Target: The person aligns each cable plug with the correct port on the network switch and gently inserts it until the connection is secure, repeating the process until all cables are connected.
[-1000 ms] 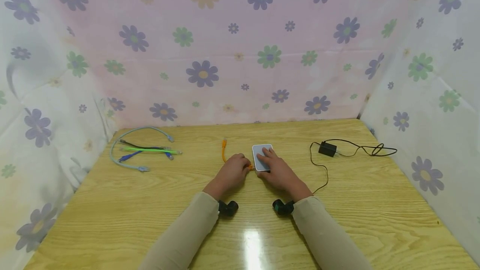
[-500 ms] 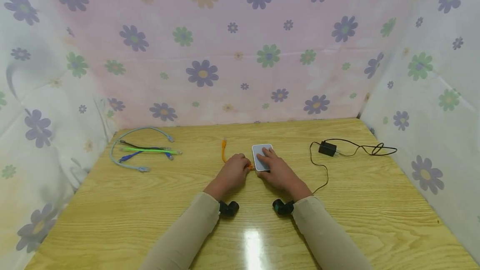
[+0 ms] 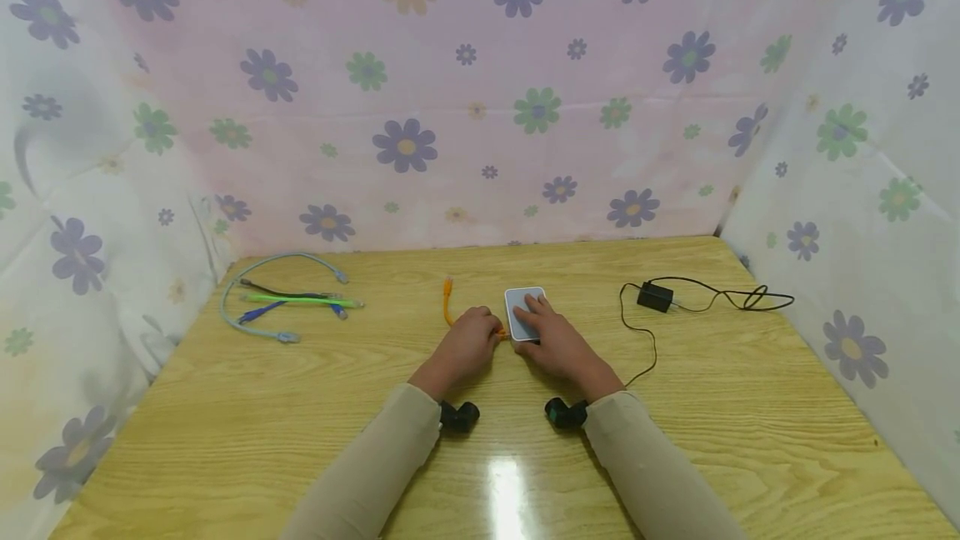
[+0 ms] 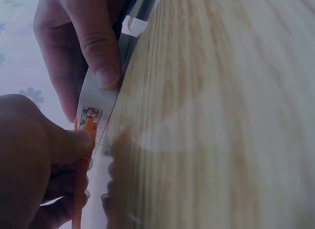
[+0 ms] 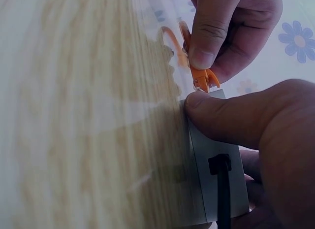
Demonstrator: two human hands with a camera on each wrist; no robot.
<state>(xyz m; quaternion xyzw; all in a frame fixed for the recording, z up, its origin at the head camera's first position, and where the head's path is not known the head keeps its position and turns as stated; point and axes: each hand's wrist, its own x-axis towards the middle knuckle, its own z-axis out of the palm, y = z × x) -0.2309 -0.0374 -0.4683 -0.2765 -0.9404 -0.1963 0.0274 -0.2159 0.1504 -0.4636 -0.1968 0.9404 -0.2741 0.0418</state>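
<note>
My left hand (image 3: 467,347) pinches an orange network cable (image 3: 447,300) by its plug (image 4: 90,124) between thumb and fingers. The plug's tip is at the mouth of a port in the side of a small white box with a grey top (image 3: 517,303). My right hand (image 3: 561,347) grips this box, its fingers spread over the top and its thumb against the edge near the port. In the right wrist view, a black power lead (image 5: 223,194) enters another face of the box. Behind my left hand, the cable's other end lies on the table.
On the left of the wooden table (image 3: 337,407) lie a light blue cable (image 3: 225,298), a bright green one (image 3: 288,299), a dark one (image 3: 273,289) and a blue one (image 3: 262,311). A black power adapter (image 3: 655,297) with thin cords lies to the right. Flowered cloth (image 3: 480,90) encloses the back and sides.
</note>
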